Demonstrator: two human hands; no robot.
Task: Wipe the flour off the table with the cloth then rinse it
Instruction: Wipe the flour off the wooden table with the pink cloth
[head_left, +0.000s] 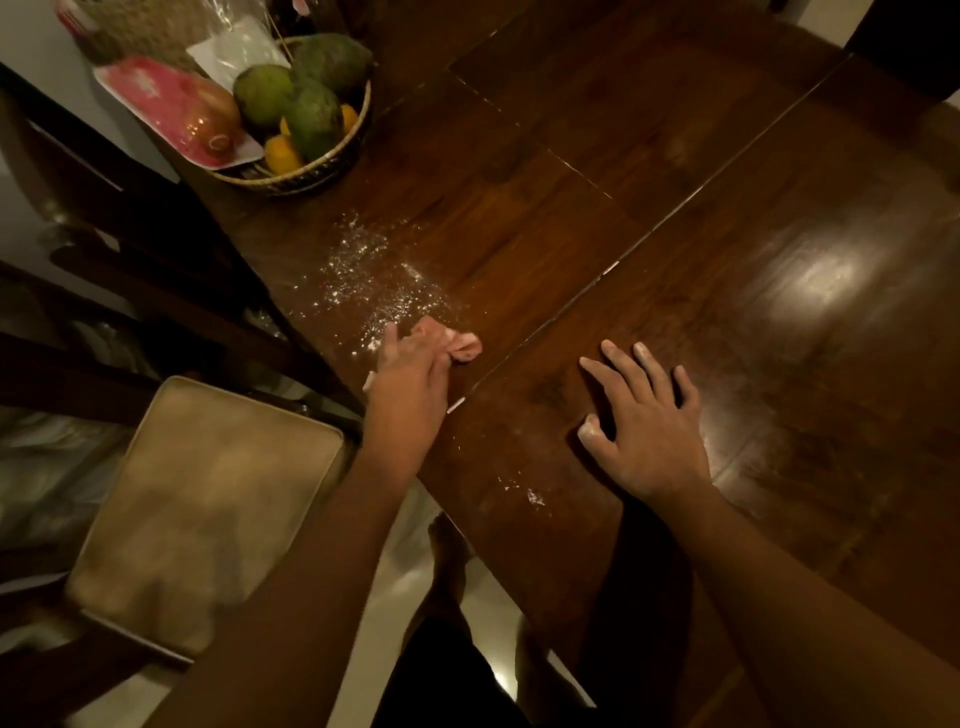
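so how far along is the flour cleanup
Early stage. In hand: the left hand presses the pink cloth on the table at the near edge of the main flour patch. The right hand rests flat and empty. Left: most of that patch, the small specks near the table edge, then rinsing.

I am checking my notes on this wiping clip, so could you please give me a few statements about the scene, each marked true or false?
1. The left hand holds the pink cloth on the table. True.
2. The right hand holds a sponge. False: it lies flat and empty on the table.
3. Flour lies beyond the cloth, towards the basket. True.
4. The basket holds bread. False: it holds green and yellow fruit.
5. No flour lies near the table's front edge. False: small specks lie there.
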